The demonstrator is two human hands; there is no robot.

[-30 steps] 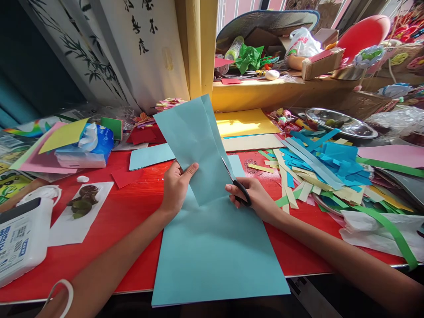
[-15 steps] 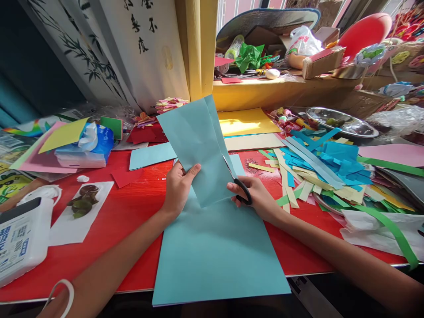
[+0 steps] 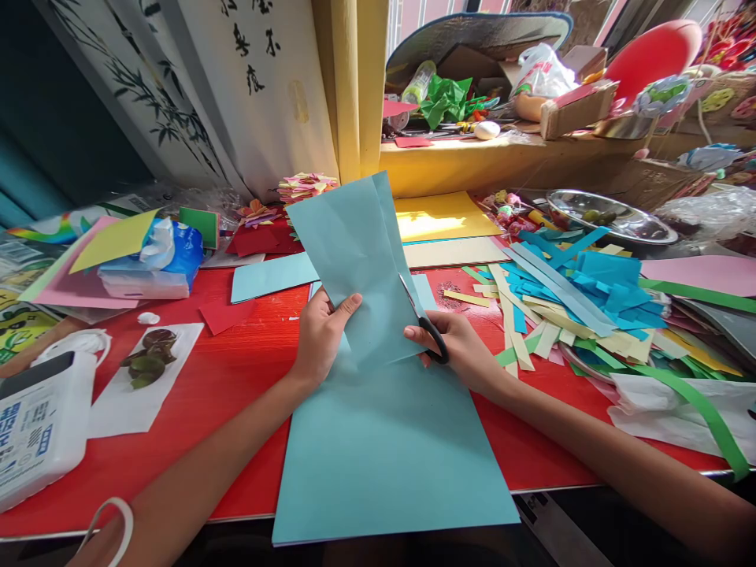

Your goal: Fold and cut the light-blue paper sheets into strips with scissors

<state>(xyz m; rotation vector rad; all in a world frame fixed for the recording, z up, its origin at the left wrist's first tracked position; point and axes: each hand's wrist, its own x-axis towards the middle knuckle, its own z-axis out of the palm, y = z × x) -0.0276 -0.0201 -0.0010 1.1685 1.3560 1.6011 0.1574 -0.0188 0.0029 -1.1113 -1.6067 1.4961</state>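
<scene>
My left hand (image 3: 324, 335) pinches the left edge of a light blue sheet of paper (image 3: 348, 252), thumb in front and fingers behind. The sheet is raised and tilted, with a fold or cut line running down near its right side. In my right hand (image 3: 457, 346) are scissors (image 3: 434, 337) with black handles, their blade lying along the sheet's right part. Below both hands a larger stack of light blue paper (image 3: 395, 465) rests on the red table and reaches past its front edge.
Cut paper strips (image 3: 596, 291) pile up at the right, near a metal bowl (image 3: 611, 216). At the left are a tissue pack (image 3: 150, 264), a white box (image 3: 41, 425) and dark green fruit on white paper (image 3: 127, 413). Yellow paper (image 3: 440, 216) lies at the back of the red table (image 3: 236, 441).
The raised sheet and my left hand have shifted slightly to the right. My right hand and the scissors have barely moved.
</scene>
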